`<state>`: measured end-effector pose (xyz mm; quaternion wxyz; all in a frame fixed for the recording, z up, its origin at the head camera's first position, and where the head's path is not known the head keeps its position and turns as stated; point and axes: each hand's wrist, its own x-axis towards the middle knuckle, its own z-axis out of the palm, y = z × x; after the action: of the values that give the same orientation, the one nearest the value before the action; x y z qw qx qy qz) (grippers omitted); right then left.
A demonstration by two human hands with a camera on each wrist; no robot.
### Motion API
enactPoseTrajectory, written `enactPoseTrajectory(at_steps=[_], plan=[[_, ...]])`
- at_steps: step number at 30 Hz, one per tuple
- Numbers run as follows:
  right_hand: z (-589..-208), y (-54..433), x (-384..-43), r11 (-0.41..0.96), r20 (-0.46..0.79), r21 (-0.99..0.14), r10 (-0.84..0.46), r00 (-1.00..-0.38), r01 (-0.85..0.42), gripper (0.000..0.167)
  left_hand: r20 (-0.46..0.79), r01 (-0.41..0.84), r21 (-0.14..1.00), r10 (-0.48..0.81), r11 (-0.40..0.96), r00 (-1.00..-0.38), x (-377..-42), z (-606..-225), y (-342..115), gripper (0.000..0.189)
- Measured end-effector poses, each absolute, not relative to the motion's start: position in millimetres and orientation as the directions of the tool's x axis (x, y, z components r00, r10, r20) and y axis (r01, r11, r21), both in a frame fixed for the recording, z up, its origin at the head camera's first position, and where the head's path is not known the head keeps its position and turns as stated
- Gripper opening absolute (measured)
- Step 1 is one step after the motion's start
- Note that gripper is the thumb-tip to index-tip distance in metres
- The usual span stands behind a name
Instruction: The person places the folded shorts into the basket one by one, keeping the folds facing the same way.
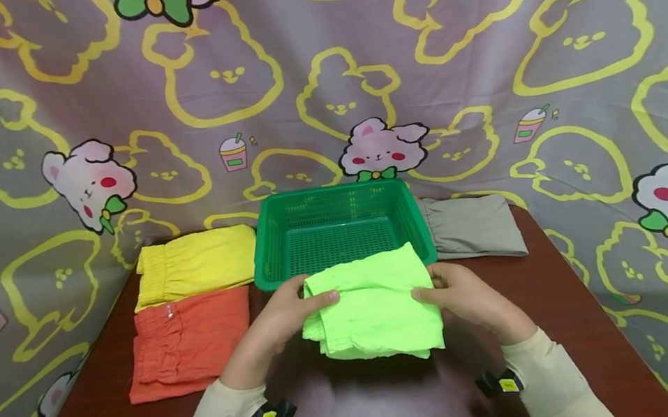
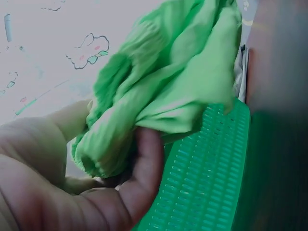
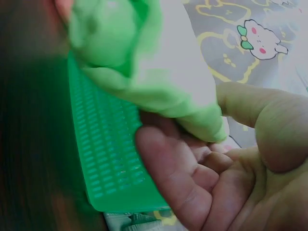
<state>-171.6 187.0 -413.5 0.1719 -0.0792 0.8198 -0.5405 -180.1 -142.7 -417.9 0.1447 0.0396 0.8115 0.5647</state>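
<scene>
A folded pair of neon green shorts (image 1: 375, 309) is held up over the table, just in front of the basket. My left hand (image 1: 281, 317) pinches its left edge, thumb on top and fingers beneath. On the opposite edge, my right hand (image 1: 473, 299) grips the cloth between thumb and fingers. In the left wrist view, the gathered waistband of the shorts (image 2: 115, 120) sits between thumb and fingers. The right wrist view shows a corner of the shorts (image 3: 192, 115) between the thumb and the curled fingers.
Behind the shorts stands a green plastic basket (image 1: 338, 236), its near rim partly covered. Folded yellow shorts (image 1: 201, 258) and orange-red shorts (image 1: 196, 339) lie on the left. A folded grey garment (image 1: 475, 225) lies right of the basket. Patterned cloth (image 1: 317, 84) hangs behind the brown table (image 1: 580, 345).
</scene>
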Motion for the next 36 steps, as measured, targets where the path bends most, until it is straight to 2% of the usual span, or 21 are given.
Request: enactPoseTrajectory(at_steps=[4,10,15,25,36], plan=[[-413,183,-171,0.418,-0.168,-0.907,-0.266,-0.949,0.043,0.042,-0.168,-0.116,0.968,0.235,0.222,-0.957,-181,-418,-144,0.051],[-418,178,-171,0.402,-0.132,-0.915,-0.23,-0.964,0.029,0.043,-0.153,-0.124,0.984,0.24,0.129,-0.959,-182,-417,-146,0.051],[-424,173,-171,0.274,-0.132,-0.96,-0.238,-0.962,0.064,0.047,-0.182,-0.186,0.983,0.256,0.009,-0.949,-184,-414,-147,0.053],[-414,167,-191,0.166,-0.128,-0.983,-0.287,-0.949,0.082,0.048,-0.157,-0.173,0.984,0.244,-0.046,-0.957,-199,-398,-155,0.05],[-403,161,-218,0.208,-0.127,-0.974,-0.192,-0.973,0.086,0.046,-0.192,-0.227,0.966,0.246,-0.124,-0.95,-226,-388,-151,0.046]])
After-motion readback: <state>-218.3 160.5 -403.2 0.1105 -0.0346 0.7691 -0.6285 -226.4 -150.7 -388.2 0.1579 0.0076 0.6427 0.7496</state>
